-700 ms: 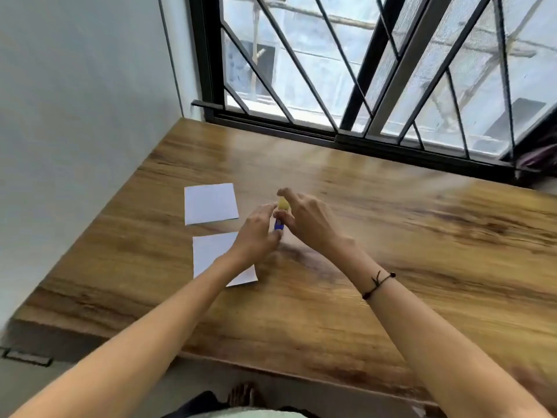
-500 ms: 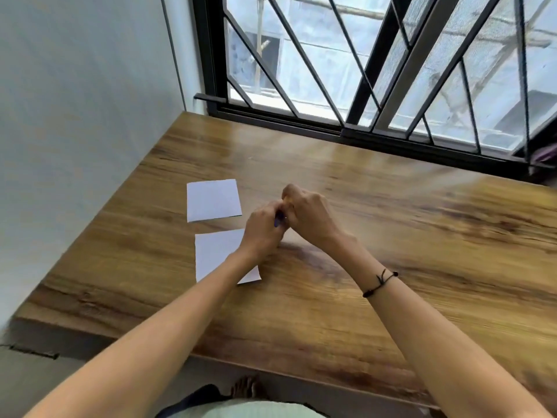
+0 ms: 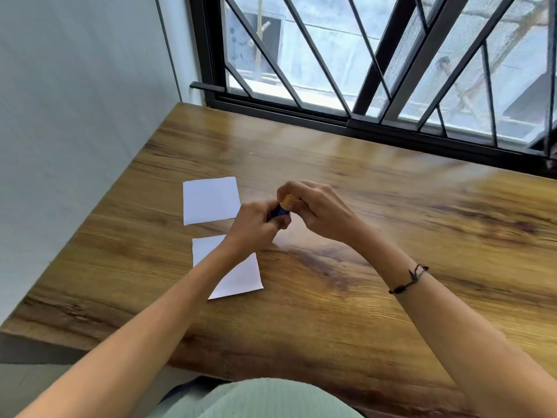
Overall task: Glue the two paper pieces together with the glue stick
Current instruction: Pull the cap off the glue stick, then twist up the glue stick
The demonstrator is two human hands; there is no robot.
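Between both hands (image 3: 289, 212), glue stick's (image 3: 283, 205) yellow reappeared.

1. Your left hand (image 3: 256, 226) has its fingers curled, gripping the blue lower part of the glue stick (image 3: 283, 205); its forearm runs in from the lower left.
2. Your right hand (image 3: 316, 211) curls over the yellow upper end; the two hands touch; a dark cord circles that wrist.
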